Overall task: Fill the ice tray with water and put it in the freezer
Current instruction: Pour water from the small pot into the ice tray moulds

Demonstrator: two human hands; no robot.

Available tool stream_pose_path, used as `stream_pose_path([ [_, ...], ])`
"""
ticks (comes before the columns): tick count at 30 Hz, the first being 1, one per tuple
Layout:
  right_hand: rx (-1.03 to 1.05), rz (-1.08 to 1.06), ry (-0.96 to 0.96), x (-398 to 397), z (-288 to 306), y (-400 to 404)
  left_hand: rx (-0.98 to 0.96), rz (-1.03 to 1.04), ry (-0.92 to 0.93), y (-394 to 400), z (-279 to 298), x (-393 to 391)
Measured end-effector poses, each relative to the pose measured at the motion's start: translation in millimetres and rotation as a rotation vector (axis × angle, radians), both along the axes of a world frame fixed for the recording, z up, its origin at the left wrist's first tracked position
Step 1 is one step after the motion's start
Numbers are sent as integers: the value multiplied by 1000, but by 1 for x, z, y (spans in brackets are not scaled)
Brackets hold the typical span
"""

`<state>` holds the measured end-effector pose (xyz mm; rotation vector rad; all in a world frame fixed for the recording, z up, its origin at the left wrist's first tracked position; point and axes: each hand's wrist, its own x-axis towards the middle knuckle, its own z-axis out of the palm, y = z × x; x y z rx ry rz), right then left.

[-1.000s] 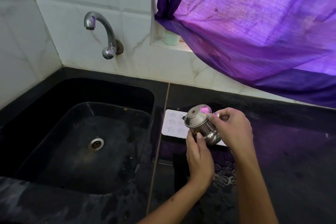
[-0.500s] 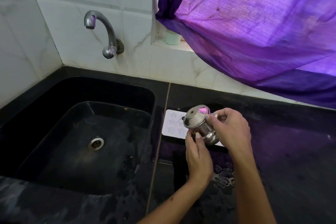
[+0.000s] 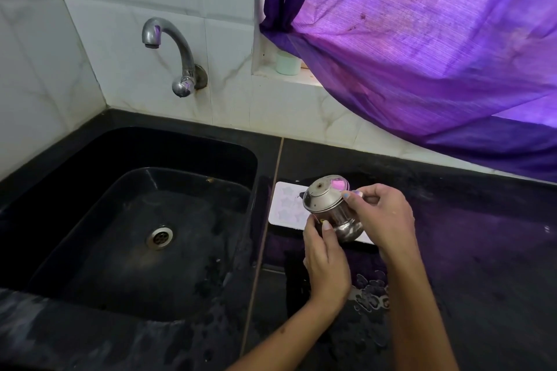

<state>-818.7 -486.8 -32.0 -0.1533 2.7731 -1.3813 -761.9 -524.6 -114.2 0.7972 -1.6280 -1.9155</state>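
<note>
A white ice tray (image 3: 286, 205) with star-shaped cells lies flat on the black counter just right of the sink; its right part is hidden behind the pot and my hands. A small steel pot with a lid (image 3: 330, 208) is tilted over the tray, spout side toward the left. My left hand (image 3: 325, 259) grips the pot's lower body from the near side. My right hand (image 3: 382, 217) holds it from the right, fingers at the lid's edge. I cannot see any water flowing.
A black sink (image 3: 90, 190) with a steel drain (image 3: 159, 236) fills the left. A chrome tap (image 3: 177, 54) juts from the tiled wall above it. A purple curtain (image 3: 422, 39) hangs over the right counter (image 3: 482, 235). A pale green cup (image 3: 287, 63) sits on the ledge.
Both hands and the pot have stayed over the tray, with only a slight shift. Nothing was let go.
</note>
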Motion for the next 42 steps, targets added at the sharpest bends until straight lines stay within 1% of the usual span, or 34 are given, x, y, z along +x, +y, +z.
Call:
stream_pose_path([
  [5, -248, 11, -145, -12, -9, 10, -6, 29, 47, -25, 7, -11],
  [7, -324, 16, -203, -20, -13, 12, -18, -1, 49, -40, 11, -19],
  [13, -518, 37, -344, -50, -32, 9, -38, -57, -38, -65, 19, -50],
  [16, -591, 35, -377, -70, -43, 5, -67, -86, -96, -75, 23, -69],
  [18, -628, 20, -385, -86, -50, 2, -51, -113, -112, -79, 24, -83],
  [23, -663, 0, -373, -128, -60, -10, -35, -149, -136, -92, 25, -123],
  [29, -608, -37, -354, -179, -68, -27, 43, -178, -148, -106, 24, -173],
  [31, -580, -42, -354, -192, -70, -33, 58, -182, -177, -109, 21, -186],
  [34, -547, -50, -359, -208, -74, -40, 42, -181, -236, -114, 16, -203],
  [42, -540, -61, -412, -225, -82, -48, 68, -157, -279, -121, 10, -223],
])
